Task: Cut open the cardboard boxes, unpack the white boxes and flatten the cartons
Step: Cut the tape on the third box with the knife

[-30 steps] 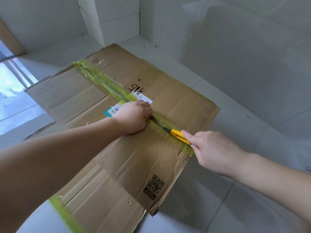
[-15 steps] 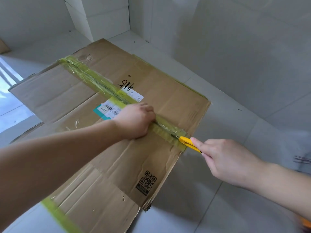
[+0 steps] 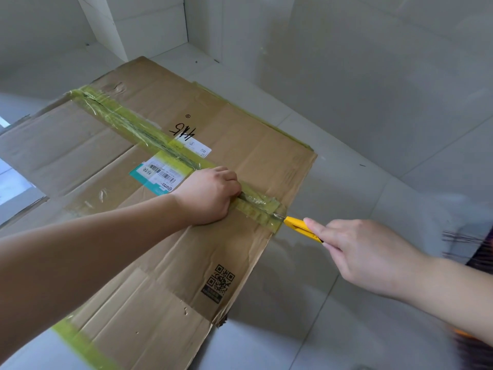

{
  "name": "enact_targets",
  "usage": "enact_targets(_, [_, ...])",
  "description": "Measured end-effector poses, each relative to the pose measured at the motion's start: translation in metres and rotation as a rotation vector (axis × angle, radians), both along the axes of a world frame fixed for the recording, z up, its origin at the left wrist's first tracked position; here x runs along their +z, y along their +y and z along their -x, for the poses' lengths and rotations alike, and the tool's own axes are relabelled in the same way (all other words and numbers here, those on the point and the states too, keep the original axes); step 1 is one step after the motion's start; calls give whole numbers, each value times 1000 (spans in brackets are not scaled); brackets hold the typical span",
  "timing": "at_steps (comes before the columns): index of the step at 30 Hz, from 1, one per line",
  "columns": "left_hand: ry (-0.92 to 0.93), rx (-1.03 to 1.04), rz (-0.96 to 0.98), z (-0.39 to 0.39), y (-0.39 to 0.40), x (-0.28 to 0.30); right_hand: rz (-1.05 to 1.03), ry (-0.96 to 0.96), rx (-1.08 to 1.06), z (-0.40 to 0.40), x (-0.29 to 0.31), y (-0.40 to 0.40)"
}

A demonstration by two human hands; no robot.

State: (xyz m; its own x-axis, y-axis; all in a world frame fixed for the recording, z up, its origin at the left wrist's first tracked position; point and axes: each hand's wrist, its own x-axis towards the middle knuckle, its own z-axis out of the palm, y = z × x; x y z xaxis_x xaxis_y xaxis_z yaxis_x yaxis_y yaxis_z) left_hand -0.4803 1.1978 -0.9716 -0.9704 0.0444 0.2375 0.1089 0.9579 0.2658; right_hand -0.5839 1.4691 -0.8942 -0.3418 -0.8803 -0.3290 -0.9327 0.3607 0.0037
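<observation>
A yellow utility knife (image 3: 301, 227) is gripped in the right hand (image 3: 365, 256), with the fingers curled round its handle. Just past the fingertips, the small blade is seen at the near end of the green tape seam (image 3: 165, 150), right at the edge of the cardboard carton (image 3: 261, 145). The carton is laid flat on the pale tiled floor (image 3: 346, 182).

Further along the seam from the knife, the carton is pressed down by the left hand (image 3: 210, 194). Its fingers are curled into a loose fist, and nothing seems to be held in it.

The blade may slip off the edge when the tape gives way, and then the floor may be scratched. If the knife is pushed back along the seam, the left hand could be cut, since it is set right on the cutting line.

Below the left hand, a black QR code (image 3: 220, 281) is printed. Beyond that hand, a shipping label (image 3: 160, 174) with a barcode is stuck; its small words cannot be read. Further still, "445" (image 3: 184, 132) seems to be written in black marker.
</observation>
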Motion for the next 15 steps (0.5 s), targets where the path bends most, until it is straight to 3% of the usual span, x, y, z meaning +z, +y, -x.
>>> enact_targets(9, [-28,32,3,-1,4,5,-4,-3,-10,-4,7,8])
enact_targets(15, [-68,-33,-82,6,50,5,-50,74,18,1,12,-1])
